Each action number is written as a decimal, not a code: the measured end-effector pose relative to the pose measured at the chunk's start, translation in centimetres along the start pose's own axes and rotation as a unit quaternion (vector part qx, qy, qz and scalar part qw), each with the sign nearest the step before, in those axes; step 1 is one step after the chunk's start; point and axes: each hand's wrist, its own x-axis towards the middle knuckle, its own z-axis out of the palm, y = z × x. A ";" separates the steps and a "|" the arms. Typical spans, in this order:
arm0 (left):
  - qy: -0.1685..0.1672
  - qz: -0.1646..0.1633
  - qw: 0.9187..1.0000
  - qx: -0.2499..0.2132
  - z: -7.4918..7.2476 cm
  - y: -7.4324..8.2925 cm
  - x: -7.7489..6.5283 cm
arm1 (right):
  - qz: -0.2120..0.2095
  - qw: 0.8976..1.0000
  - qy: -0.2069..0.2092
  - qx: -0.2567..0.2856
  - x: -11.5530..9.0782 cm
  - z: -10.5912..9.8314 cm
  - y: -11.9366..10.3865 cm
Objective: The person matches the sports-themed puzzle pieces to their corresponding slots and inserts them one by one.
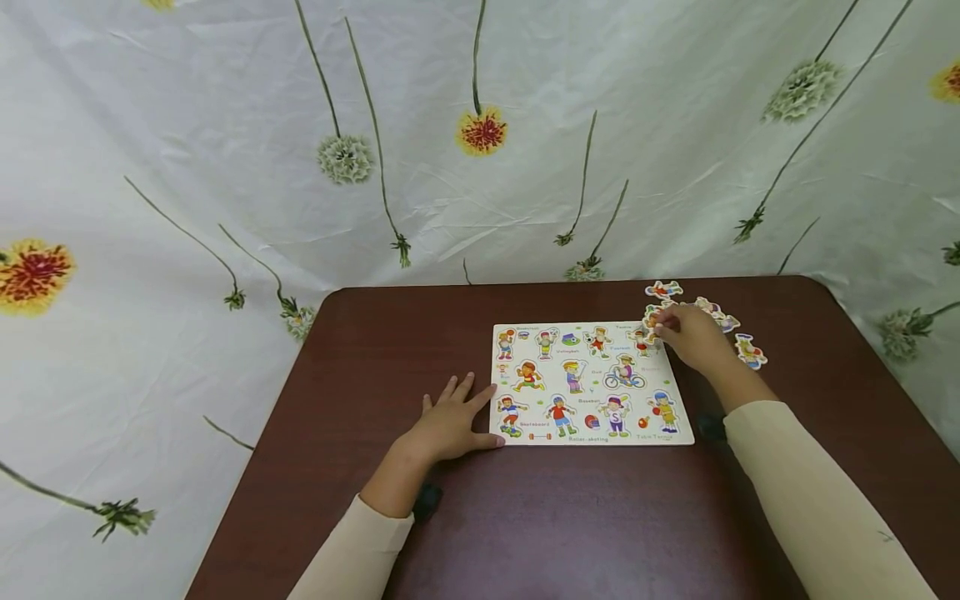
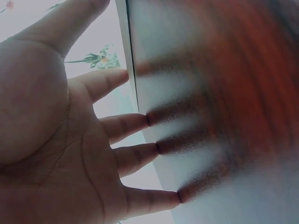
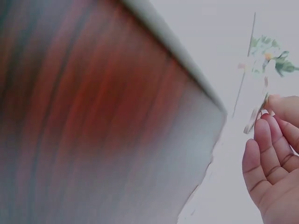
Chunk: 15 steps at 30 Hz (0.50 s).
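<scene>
A white wooden puzzle board (image 1: 555,392) printed with children playing sports lies on the table. At its upper right corner my right hand (image 1: 697,342) pinches a small puzzle piece (image 1: 651,320) between thumb and fingers. The right wrist view shows that piece edge-on as a thin strip (image 3: 253,120), its picture hidden. My left hand (image 1: 446,425) lies at the board's left edge with its fingers spread, thumb and index fingertip at the rim. In the left wrist view, the other straight fingertips (image 2: 152,148) rest on the tabletop.
Loose puzzle pieces lie right of the board: one (image 1: 664,289) near the table's back edge, a cluster (image 1: 723,318) behind my right hand, and one (image 1: 750,352) farther right. The dark brown table (image 1: 585,517) meets a flower-printed white cloth (image 1: 420,217) behind it.
</scene>
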 end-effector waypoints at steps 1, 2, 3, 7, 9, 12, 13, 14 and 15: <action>0.000 0.000 1.000 0.000 0.0 0.0 0.0 | 0.002 1.000 -0.003 0.002 0.0 0.1 -0.4; 0.000 0.000 1.000 0.000 0.0 0.0 0.0 | 0.005 1.000 -0.006 0.004 0.0 0.2 -0.8; -0.001 0.000 1.000 0.000 0.0 0.0 0.0 | 0.007 1.000 -0.008 0.006 0.0 0.3 -1.2; -0.002 -0.001 1.000 -0.006 0.0 0.0 0.0 | 0.001 1.000 -0.013 0.019 -0.1 0.7 -3.0; -0.002 0.001 1.000 -0.008 0.0 0.0 0.0 | -0.006 1.000 -0.015 0.024 -0.2 1.0 -3.8; -0.001 0.004 1.000 -0.008 0.1 -0.1 0.1 | -0.017 0.999 -0.015 0.032 -0.2 1.4 -4.8; 0.000 0.005 1.000 -0.008 0.1 -0.1 0.1 | -0.021 0.999 -0.014 0.032 -0.3 1.6 -5.1; 0.000 0.005 1.000 -0.008 0.1 -0.2 0.1 | -0.027 0.999 -0.013 0.034 -0.3 1.9 -5.5; 0.000 0.006 1.000 -0.008 0.1 -0.2 0.1 | -0.032 0.999 -0.013 0.036 -0.3 2.1 -5.8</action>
